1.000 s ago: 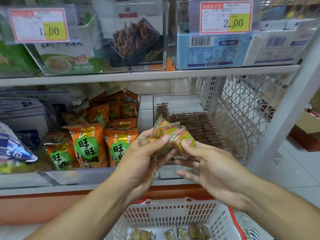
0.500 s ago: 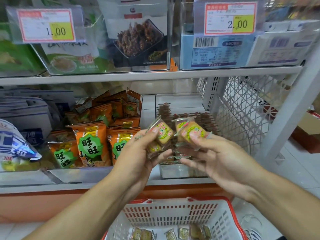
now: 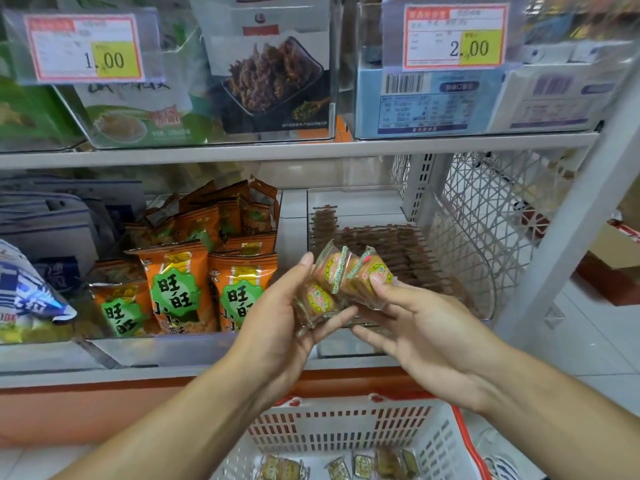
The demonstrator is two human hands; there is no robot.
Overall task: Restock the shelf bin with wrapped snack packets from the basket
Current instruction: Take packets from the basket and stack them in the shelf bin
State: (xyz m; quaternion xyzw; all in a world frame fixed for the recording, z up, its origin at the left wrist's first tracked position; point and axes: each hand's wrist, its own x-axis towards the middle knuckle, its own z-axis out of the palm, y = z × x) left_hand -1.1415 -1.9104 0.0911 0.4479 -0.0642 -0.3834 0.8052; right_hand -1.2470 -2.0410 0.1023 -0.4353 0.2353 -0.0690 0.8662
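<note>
My left hand (image 3: 277,327) holds a small stack of clear-wrapped round snack packets (image 3: 322,296) with yellow-green labels, thumb under and fingers behind them. My right hand (image 3: 415,327) pinches more of these packets (image 3: 372,271) by thumb and forefinger, pressed against the left hand's stack. Both hands hover in front of the clear shelf bin (image 3: 349,348) on the lower shelf, which holds rows of brown wrapped snacks (image 3: 388,244). Below, the white basket with red rim (image 3: 346,427) holds several more packets (image 3: 363,465) on its bottom.
Orange snack bags (image 3: 180,285) fill the bin to the left. A white wire mesh side panel (image 3: 485,220) and a slanted shelf post (image 3: 571,230) stand at the right. The upper shelf (image 3: 294,150) carries clear bins with price tags. Blue-white bags (image 3: 31,296) lie at the far left.
The two hands, apart half a second ago, have come together again, so the right hand's packets now touch the left hand's stack. Both stay in front of the bin.
</note>
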